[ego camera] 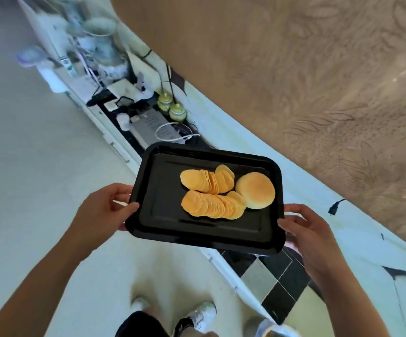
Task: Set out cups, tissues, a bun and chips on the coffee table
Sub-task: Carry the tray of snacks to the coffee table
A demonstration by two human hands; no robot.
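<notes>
The left hand (104, 205) has its fingers curled around the left short edge of a black tray (163, 215), the thumb lying on top of the rim and the other fingertips wrapped under and over the corner, so the grip is closed on the tray. The right hand (304, 229) clasps the opposite short edge in the same manner, thumb pressed on the upper rim near the near-right corner and the remaining fingers tucked beneath, out of sight. Between the two hands the tray is held in the air, tilted in the picture, above a pale floor (26, 166). On the tray's flat bottom, toward its right half, lie the chips (211, 193), fanned in two overlapping rows, one behind the other, and the round golden bun (255, 190) sits just beside them on the right, touching the ends of both rows. The left half of the tray is bare. Both forearms reach in from the bottom corners of the view. Behind the tray runs a long white cabinet (114, 139) whose top carries blurred clutter: a coiled white cable (170, 135), two small green lidded jars (171, 108) close together, and a pale vase (102, 40) farther off. A brown patterned wall (294, 69) fills the upper right. Below, a white shoe (203, 312) stands on the floor, beside a patch of black and white checkered surface (277, 283).
</notes>
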